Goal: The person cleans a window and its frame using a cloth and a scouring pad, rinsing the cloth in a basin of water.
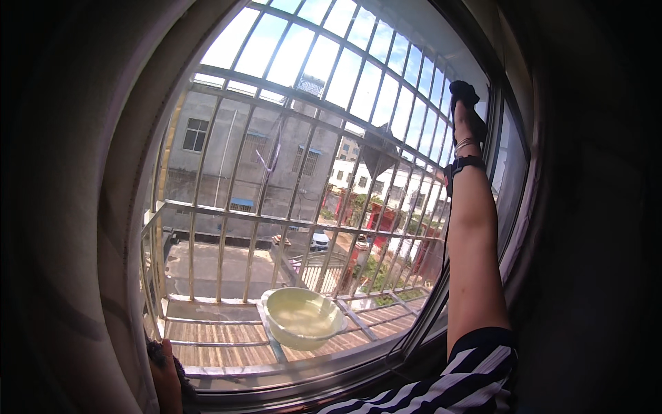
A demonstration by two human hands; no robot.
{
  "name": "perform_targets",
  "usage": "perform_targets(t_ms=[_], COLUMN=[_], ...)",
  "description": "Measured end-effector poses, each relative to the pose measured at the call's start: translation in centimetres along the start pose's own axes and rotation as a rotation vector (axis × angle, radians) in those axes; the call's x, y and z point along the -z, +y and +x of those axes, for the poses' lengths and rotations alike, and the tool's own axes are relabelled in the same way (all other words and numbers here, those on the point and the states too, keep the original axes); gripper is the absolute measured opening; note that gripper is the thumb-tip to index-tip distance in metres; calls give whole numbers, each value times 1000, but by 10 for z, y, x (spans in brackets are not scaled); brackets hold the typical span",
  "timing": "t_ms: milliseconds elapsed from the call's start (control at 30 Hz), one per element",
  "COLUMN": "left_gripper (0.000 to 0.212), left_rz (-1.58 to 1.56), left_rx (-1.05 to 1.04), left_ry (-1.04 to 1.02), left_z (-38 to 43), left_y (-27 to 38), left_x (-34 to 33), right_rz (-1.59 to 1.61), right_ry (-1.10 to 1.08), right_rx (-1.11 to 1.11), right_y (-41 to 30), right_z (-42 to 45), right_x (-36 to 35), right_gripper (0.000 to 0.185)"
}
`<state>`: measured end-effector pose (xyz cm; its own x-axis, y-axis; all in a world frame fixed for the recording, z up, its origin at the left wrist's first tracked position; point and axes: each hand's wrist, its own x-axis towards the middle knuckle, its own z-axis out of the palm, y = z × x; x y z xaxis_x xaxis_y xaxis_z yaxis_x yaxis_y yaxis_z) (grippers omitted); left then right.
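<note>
My right arm reaches up along the right side of the window. At its top, my right hand grips a dark cloth beside the window frame; the cloth hides most of the fingers. A dark strap circles that wrist. Low at the left, my left hand holds a dark, fuzzy cloth next to the curtain, and its lower part is cut off. Outside the opening, a pale green plastic basin with cloudy water stands on the cage floor.
A metal security cage encloses the outside of the window. Wood-patterned sheeting lies under its floor bars. A dark cloth-like piece and a purple hanger-like loop hang at the bars. The window's bottom track crosses in front, and a thin cable runs by the frame.
</note>
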<state>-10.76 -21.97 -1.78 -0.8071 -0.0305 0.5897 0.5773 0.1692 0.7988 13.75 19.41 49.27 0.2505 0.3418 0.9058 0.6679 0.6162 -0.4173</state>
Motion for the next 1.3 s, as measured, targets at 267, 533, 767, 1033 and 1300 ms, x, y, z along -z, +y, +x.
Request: perform_targets(t_ms=[267,533,767,1033,1300], left_gripper=[45,43,41,31,22], left_rz=[23,71,-53,-52,-254], left_rx=[-61,-141,-124,-195,-274], left_ry=[-11,21,-3,-70,-378], left_z=[6,8,2,-20,-69], left_y=[4,-12,-20,-13,43], left_x=[-21,-32,-6,-23,-96], right_rz=[283,339,456,392,468], right_ry=[177,-52,-522,-439,186], right_rx=[855,1382,1536,1039,377], right_y=[-126,-155,-39,104,287], right_z=[-43,-247,-365,-330,-211], right_x=[-12,-1,0,-17,-60], right_gripper=[49,61,52,63,31])
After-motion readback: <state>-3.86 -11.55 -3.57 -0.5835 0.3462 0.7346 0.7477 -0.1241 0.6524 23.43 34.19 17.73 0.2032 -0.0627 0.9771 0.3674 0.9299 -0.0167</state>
